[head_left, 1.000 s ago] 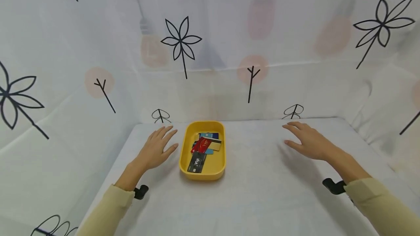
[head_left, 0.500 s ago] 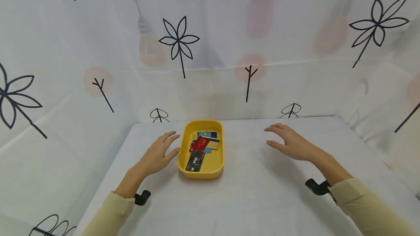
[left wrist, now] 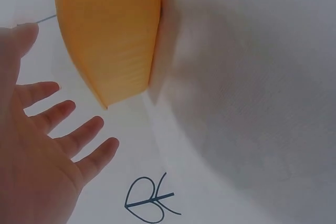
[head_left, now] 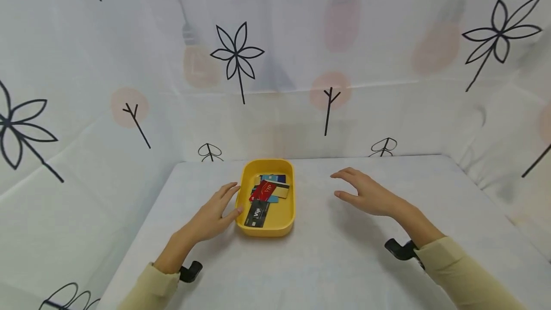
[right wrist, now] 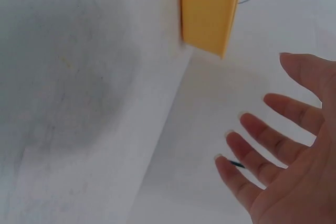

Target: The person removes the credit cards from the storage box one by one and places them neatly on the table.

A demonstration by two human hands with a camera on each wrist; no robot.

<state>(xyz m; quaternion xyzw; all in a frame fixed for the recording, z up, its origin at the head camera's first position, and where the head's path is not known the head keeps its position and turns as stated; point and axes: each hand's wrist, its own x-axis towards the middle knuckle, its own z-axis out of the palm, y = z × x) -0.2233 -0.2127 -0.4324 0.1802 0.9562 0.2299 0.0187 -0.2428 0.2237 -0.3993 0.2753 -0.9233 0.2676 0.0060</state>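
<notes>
My left hand (head_left: 211, 216) is released, its fingers loosely extended beside the left wall of a yellow tray (head_left: 281, 215). Seen from my head, the thumb and fingertips overlap the rim, but the left wrist view shows a gap between them and the tray. My right hand (head_left: 371, 194) is released too, its fingers relaxed and slightly bent, above the table (head_left: 327, 257) to the right of the tray and apart from it. The tray stands upright on the table, near the far edge and left of the middle. In it lie loosely piled cards (head_left: 263, 192): a red card (head_left: 268, 187) marked VIP overlaps a gold card (head_left: 282, 191) and blue cards (head_left: 271, 177), and a black card (head_left: 257, 214) is nearest me. A white patterned cloth (head_left: 275, 123) hangs behind the table.
</notes>
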